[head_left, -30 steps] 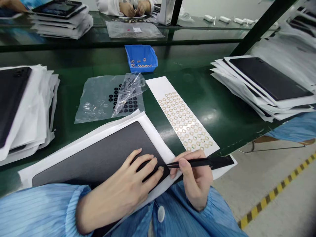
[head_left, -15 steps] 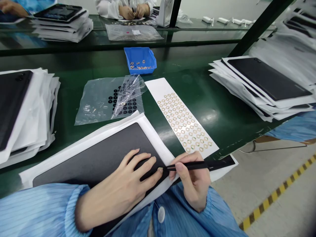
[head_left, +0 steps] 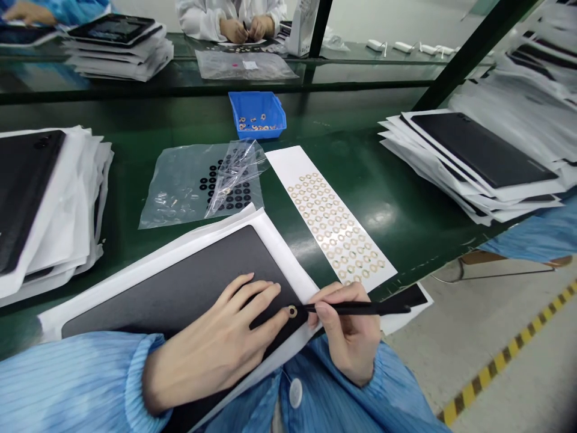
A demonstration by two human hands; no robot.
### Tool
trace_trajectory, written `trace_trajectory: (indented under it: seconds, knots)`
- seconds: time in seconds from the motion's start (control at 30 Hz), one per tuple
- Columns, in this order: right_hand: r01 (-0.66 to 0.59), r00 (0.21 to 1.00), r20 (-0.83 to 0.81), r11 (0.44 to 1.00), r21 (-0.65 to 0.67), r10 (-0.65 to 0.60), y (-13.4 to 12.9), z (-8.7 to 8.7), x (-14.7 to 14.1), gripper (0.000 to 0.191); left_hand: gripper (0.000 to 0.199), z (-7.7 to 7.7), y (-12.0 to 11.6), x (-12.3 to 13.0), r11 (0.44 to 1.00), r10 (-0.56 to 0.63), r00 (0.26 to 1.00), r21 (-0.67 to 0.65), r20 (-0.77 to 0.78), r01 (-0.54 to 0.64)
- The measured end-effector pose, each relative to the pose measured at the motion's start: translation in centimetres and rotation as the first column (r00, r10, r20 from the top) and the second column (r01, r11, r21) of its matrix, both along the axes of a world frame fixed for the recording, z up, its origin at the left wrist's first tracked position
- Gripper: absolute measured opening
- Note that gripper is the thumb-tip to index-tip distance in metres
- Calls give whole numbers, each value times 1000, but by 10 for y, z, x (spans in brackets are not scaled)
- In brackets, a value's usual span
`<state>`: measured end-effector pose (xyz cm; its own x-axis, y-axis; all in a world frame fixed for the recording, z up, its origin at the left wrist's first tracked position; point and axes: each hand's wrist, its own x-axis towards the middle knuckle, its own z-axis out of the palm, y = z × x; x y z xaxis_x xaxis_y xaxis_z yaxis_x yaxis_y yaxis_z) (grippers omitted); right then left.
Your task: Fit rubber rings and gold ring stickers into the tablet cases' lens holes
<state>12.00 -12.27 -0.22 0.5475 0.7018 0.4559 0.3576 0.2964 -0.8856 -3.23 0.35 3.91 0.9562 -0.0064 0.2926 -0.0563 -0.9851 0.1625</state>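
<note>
A black tablet-like panel (head_left: pixel 189 279) lies slanted on white wrapping sheets before me. My left hand (head_left: pixel 225 334) rests flat across it with fingers spread, one fingertip touching the edge of a small tan ring (head_left: pixel 293 311) near the panel's right corner. In my right hand (head_left: pixel 349 328) is a pair of black tweezers (head_left: pixel 356 308), pinched between thumb and fingers, its tips beside the ring. Whether the tips touch the ring, I cannot tell. Beyond the panel lies a white strip (head_left: pixel 288 159) bearing several rows of tan ring stickers (head_left: pixel 338 231).
A clear plastic bag (head_left: pixel 174 180) over black discs and a blue bin (head_left: pixel 259 111) of small rings stand farther back. Wrapped panels are stacked at left (head_left: pixel 81 204) and right (head_left: pixel 487 150). Across the bench, a co-worker's hands (head_left: pixel 247 29) work over a sheet.
My left fingertip has drawn back slightly left, so the tan ring now shows more fully. The tweezers have swung a little, their rear end now lower and farther right.
</note>
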Motion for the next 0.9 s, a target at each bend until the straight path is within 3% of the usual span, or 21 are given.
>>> trace_trajectory:
  seconds: [0.17, 0.37, 0.47, 0.57, 0.63, 0.73, 0.83, 0.9]
  knots:
    - [-55, 998, 22, 998, 42, 54, -1, 0, 0, 6, 32, -2, -1, 1, 999, 41, 999, -6, 14, -41]
    - [-143, 981, -118, 985, 101, 154, -4, 7, -3, 9, 32, -4, 0, 1, 999, 33, 999, -41, 3, -33]
    - [-148, 989, -3, 987, 60, 149, -1, 30, 16, 7, 31, -5, 0, 0, 998, 29, 1000, -49, 4, -29]
    - [-140, 957, 250, 989, -45, 147, 19, 67, 51, 10, 30, -5, 0, 0, 998, 26, 1000, -58, -1, -26]
    - [-97, 902, 414, 993, -72, 118, 50, 93, 77, 13, 29, -6, -1, 0, 997, 31, 1000, -72, 1, -30]
    - [-91, 833, 541, 993, -68, 114, 127, 117, 106, 21, 27, -10, -2, 0, 994, 44, 999, -98, 19, -42]
    - [-80, 834, 545, 996, -34, 85, 218, 122, 121, 12, 25, -13, 0, 0, 992, 40, 999, -118, 21, -38]
    - [-24, 840, 537, 995, -100, 74, 269, 118, 126, 4, 26, -13, 2, 0, 992, 20, 1000, -126, 4, -19]
